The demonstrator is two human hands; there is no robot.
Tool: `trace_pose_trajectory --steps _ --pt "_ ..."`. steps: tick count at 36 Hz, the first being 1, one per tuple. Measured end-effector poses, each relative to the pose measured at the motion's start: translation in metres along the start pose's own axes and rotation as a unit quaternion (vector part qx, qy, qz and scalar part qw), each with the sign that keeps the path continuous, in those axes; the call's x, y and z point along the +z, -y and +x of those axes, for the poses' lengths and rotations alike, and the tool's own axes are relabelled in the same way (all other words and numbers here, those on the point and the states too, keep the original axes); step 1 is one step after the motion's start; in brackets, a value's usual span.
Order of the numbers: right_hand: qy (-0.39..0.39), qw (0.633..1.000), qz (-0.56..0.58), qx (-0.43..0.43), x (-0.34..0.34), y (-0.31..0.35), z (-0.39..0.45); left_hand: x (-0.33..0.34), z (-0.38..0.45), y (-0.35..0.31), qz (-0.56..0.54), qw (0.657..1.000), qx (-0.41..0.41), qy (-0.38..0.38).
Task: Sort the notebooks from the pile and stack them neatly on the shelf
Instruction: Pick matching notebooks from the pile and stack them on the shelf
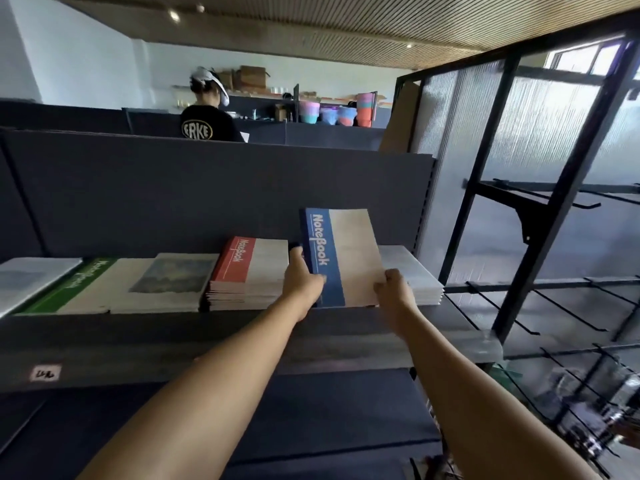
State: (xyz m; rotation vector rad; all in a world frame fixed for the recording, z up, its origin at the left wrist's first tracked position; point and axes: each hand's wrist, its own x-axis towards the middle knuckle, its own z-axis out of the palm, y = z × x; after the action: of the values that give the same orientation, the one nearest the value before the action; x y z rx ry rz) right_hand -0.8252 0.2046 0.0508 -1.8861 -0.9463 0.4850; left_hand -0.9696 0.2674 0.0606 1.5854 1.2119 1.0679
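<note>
Both hands, left hand (302, 276) and right hand (393, 289), grip the tilted blue-and-cream notebook (341, 258) by its near edge, arms outstretched.

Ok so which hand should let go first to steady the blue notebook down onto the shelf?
Probably the right hand: it only pinches the blue notebook at its lower right corner, while the left hand grips the spine beside the red stack.

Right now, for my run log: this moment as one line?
step: placing | held: blue notebook, tilted | left hand: grips | right hand: grips | beside: red stack | shelf
</note>
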Motion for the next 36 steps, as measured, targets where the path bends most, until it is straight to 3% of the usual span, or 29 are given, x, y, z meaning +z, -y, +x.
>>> trace_pose_trajectory --steps 2,5,10,12,15,20,26,30,33,36 --pt "-0.004 1.0 0.021 0.005 -0.003 0.007 0.006 0.002 0.006 -0.009 0.027 1.0 -0.01 -0.011" --pt "0.009 0.997 0.067 0.036 -0.003 0.016 0.015 0.003 0.007 -0.014 0.17 0.985 0.027 0.005" --pt "0.0 0.99 0.079 0.115 -0.002 0.031 0.03 0.001 0.005 -0.006 0.433 0.87 0.2 0.129" --pt "0.005 0.987 0.093 0.129 0.002 0.034 0.036 0.0 0.006 -0.003 0.486 0.829 0.242 0.135" --pt "0.022 0.986 0.108 0.129 0.01 0.031 0.045 -0.001 0.01 -0.003 0.516 0.803 0.278 0.109" --pt "0.018 0.996 -0.08 0.036 0.015 0.025 0.058 0.006 0.022 0.002 0.578 0.753 0.301 0.093" --pt "0.002 0.953 -0.3 -0.041 0.011 0.029 0.065 0.011 0.041 0.007 0.599 0.74 0.283 0.117" --pt "0.014 0.94 -0.336 -0.056 0.013 0.025 0.07 0.013 0.047 0.013 0.608 0.733 0.253 0.168" --pt "0.023 0.937 -0.343 -0.058 0.016 0.019 0.071 0.012 0.052 0.014 0.587 0.757 0.224 0.181" --pt "0.024 0.932 -0.353 -0.079 0.018 0.017 0.07 0.013 0.053 0.014 0.59 0.757 0.207 0.187"
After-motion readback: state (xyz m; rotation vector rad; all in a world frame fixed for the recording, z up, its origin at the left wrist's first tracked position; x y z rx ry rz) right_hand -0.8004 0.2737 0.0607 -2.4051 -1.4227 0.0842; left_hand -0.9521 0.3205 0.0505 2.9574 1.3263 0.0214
